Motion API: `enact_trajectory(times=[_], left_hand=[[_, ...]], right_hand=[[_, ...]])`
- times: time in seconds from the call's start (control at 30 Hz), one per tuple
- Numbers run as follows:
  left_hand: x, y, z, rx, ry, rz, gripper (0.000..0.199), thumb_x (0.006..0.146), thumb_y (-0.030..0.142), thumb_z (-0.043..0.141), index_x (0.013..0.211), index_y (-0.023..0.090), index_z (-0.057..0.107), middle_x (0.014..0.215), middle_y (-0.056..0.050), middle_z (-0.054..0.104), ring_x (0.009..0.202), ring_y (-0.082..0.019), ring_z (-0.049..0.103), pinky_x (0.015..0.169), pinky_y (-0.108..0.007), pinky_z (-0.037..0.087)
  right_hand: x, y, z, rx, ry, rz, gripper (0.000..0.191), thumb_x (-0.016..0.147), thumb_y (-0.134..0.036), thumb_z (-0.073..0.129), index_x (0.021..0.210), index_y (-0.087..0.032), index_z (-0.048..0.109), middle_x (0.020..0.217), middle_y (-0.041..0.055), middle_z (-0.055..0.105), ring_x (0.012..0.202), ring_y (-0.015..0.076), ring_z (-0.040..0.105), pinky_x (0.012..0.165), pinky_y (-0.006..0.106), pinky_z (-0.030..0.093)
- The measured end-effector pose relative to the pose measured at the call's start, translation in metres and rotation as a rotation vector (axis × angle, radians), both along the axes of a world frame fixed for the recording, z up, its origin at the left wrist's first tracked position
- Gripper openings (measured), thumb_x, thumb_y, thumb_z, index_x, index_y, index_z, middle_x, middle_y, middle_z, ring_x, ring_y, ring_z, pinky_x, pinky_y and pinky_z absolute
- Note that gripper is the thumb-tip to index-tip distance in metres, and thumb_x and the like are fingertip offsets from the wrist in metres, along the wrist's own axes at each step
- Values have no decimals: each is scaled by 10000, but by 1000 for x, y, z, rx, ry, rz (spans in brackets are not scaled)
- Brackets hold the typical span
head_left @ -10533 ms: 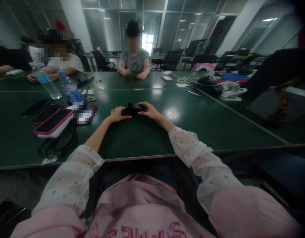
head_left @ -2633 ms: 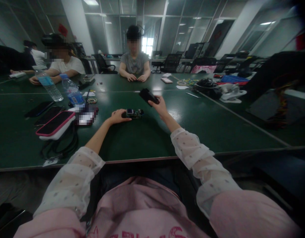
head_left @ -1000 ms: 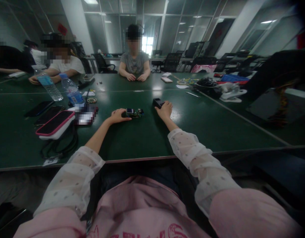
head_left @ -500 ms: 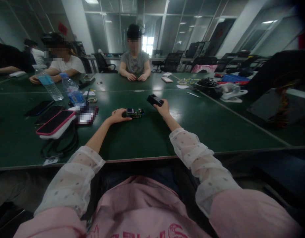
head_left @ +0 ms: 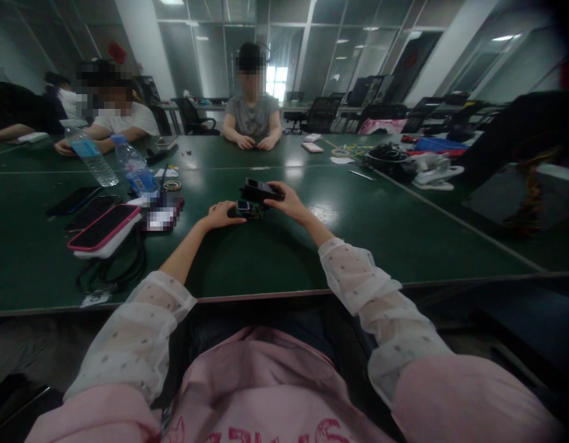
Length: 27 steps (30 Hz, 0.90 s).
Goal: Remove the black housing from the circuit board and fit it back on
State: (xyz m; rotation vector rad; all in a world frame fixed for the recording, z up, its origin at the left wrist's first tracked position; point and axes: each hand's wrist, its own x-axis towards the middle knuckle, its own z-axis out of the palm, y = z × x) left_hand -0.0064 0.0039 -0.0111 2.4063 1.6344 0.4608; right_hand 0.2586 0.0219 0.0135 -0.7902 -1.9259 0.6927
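Board (head_left: 254,213): mid-frame, on the worktop (head_left: 257,264); your left hand (head_left: 222,215) grips its left end, presumably to steady it. Cover (head_left: 259,189): just above the board in frame; your right hand (head_left: 285,202) holds its right end, seemingly leaving the underside free.

1 head view, forward and down

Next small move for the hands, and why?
Probably level the cover and line it up with the board: the right hand holds it tilted, partly overlapping the board in this view, while the left hand steadies the board's left end.
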Motion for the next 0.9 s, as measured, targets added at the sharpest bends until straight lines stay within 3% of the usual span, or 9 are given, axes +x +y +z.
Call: enact_trajectory(times=[0.23,0.67,0.9], left_hand=[[-1,2,-2,-12,-7,23,738,700,736,560,1273,274,509,1350,-67,515,1277,-334,418,1074,-491,260],[0,2,-4,-5,-15,58,819,632,752,608,1283,276,466,1322,-81,528,1259,-328,434,1068,-473,269],[-1,4,-6,12,-3,42,789,648,756,588,1255,260,496,1298,-79,540,1246,-335,441,1067,-477,269]], right_hand=[[-4,-5,1,11,-73,24,592,691,-454,735,1188,-200,540,1177,93,600,1075,262,579,968,443,454],[-9,2,-27,79,-276,113,603,689,-397,737,1211,-210,500,1157,87,603,1081,267,578,970,467,435],[-10,4,-29,113,-291,138,628,680,-382,743,1220,-215,468,1181,96,584,1100,277,568,954,464,443]])
